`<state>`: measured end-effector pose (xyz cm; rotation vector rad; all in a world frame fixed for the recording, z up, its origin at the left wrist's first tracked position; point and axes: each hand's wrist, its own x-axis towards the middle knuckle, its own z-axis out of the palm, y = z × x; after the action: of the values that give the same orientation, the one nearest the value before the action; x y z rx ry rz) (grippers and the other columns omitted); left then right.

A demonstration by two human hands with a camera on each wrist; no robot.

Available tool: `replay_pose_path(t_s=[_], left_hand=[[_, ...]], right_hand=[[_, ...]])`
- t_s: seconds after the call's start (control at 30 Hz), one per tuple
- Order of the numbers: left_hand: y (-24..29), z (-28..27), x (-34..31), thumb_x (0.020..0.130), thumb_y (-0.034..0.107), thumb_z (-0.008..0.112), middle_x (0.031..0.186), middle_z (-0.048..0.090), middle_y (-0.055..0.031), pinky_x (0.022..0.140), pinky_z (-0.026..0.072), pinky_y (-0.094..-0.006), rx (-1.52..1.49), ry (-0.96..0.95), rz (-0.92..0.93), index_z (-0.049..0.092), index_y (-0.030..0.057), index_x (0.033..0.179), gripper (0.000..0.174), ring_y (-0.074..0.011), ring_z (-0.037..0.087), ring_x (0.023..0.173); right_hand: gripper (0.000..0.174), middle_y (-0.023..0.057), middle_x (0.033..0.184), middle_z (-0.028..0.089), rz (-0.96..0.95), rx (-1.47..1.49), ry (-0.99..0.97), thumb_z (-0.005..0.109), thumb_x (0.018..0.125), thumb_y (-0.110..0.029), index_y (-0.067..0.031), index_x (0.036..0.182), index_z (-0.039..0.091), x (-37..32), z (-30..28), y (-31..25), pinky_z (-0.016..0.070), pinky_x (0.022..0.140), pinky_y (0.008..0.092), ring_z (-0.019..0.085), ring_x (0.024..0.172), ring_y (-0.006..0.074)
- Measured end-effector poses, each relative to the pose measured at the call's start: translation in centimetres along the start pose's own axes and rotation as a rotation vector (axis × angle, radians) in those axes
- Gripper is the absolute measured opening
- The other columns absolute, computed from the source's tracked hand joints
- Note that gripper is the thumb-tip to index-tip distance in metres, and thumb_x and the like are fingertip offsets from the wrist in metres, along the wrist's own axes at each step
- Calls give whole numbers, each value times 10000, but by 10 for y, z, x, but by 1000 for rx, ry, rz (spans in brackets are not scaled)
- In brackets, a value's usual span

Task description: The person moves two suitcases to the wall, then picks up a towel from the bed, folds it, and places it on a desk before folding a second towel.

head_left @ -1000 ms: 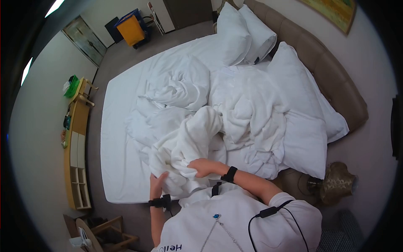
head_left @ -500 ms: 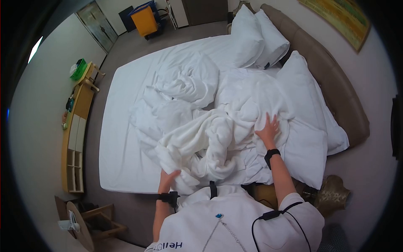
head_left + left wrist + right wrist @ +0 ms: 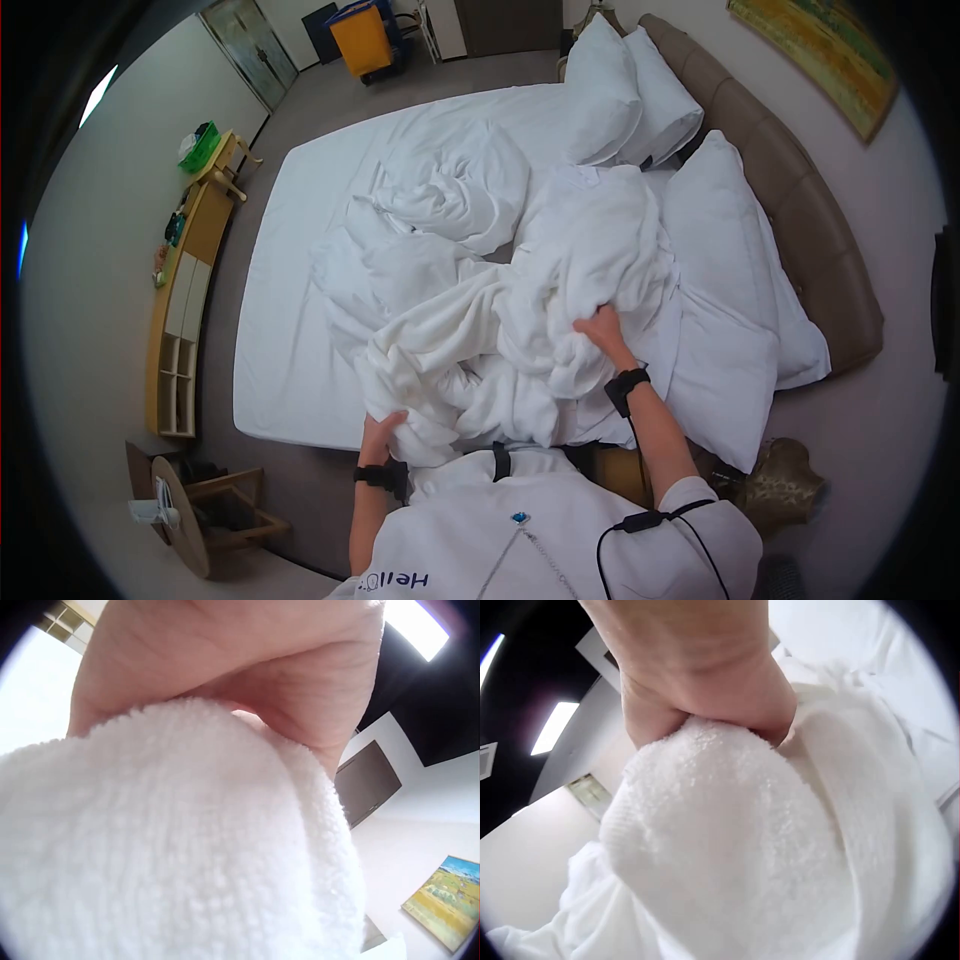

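A large white terry towel (image 3: 440,330) lies crumpled over the near half of the bed, its looped pile plain in both wrist views. My left hand (image 3: 381,432) grips its left end close to the bed's near edge; in the left wrist view the towel (image 3: 165,825) bulges out below the curled hand (image 3: 232,652). Farther right, my right hand (image 3: 602,328) pinches another part of it, and a fold of the towel (image 3: 712,825) hangs from that grip in the right wrist view. The fingertips of both hands are hidden in the cloth.
A bunched white sheet (image 3: 450,195) lies beyond the towel on the bed (image 3: 290,330). White pillows (image 3: 722,290) lean along the brown headboard (image 3: 790,140). At the near right stands a lamp (image 3: 785,485), and a wooden chair (image 3: 235,510) is at the near left.
My right hand let go of the towel near my body, reached right with spread fingers, and now grips it there. The towel's right part is gathered away from the pillow. My left hand keeps its hold.
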<state>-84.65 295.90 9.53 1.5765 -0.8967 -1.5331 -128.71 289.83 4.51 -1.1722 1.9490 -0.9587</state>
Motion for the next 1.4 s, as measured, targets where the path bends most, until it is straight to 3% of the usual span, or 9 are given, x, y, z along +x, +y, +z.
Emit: replay_pose_path(t_s=[0.33, 0.5, 0.63, 0.83, 1.0, 1.1, 1.23, 1.37, 1.4], left_hand=[[26, 23, 7, 625, 76, 642, 1160, 468, -126, 891, 363, -320, -6, -40, -20, 317, -27, 1237, 700, -249, 464, 1036], [19, 15, -7, 620, 77, 650, 1166, 464, -126, 903, 354, -322, -21, 23, 2, 312, -21, 1244, 716, -254, 456, 1052], [6, 7, -17, 587, 68, 668, 1131, 485, -134, 859, 397, -321, -61, 54, -19, 340, -25, 1220, 719, -248, 496, 1000], [5, -6, -33, 591, 74, 655, 1109, 508, -110, 886, 369, -313, -2, 88, -2, 364, -35, 1208, 690, -222, 487, 1012], [29, -33, -58, 574, 74, 606, 1064, 537, -100, 852, 393, -299, -97, 89, 73, 428, -45, 1159, 623, -198, 515, 953], [52, -63, -84, 560, 59, 606, 990, 560, -94, 801, 422, -289, -198, 20, 189, 471, -55, 1095, 564, -179, 535, 878], [55, -133, -127, 544, 61, 608, 982, 574, -86, 792, 427, -284, -128, -74, 302, 496, -48, 1069, 548, -168, 546, 862], [46, -232, -180, 527, 87, 617, 952, 589, -83, 781, 429, -275, -155, -4, 438, 520, -40, 1039, 537, -164, 553, 849], [31, -273, -199, 523, 95, 620, 945, 592, -82, 779, 430, -274, -181, 34, 444, 523, -39, 1034, 537, -164, 555, 845]], right_hand=[[562, 187, 936, 600, 33, -185, -330, 679, 438, -182, 8, 954, 564, -25, 9, 73, 467, 717, 333, 579, 856, 306], [391, 198, 798, 618, 325, -39, -192, 585, 472, -93, 64, 831, 576, 17, -31, 134, 462, 639, 339, 597, 773, 321], [327, 240, 802, 598, 179, -249, 155, 536, 573, -166, 55, 809, 584, 5, -10, 127, 450, 695, 406, 565, 797, 395], [312, 140, 853, 503, -89, -305, 586, 541, 629, -43, -13, 932, 477, -64, 16, 63, 423, 655, 389, 498, 684, 303], [583, 138, 1001, 447, -23, 276, -80, 655, 567, -51, -34, 1100, 420, -109, 88, -16, 438, 701, 338, 474, 849, 252], [961, 183, 1214, 297, -571, -71, -279, 717, 495, -116, -88, 1316, 218, -122, 143, -61, 333, 935, 367, 322, 1128, 357], [1032, 197, 1327, 187, -696, -434, -163, 745, 470, -183, -187, 1340, 189, -145, 212, -120, 217, 976, 512, 214, 1222, 384], [747, 193, 1182, 448, -743, -682, -158, 712, 526, -255, -160, 1206, 418, -164, 279, -128, 301, 925, 493, 370, 1143, 379], [458, 183, 950, 586, -435, -582, -498, 644, 604, -246, -131, 1033, 534, -178, 319, -133, 429, 789, 407, 532, 934, 370]])
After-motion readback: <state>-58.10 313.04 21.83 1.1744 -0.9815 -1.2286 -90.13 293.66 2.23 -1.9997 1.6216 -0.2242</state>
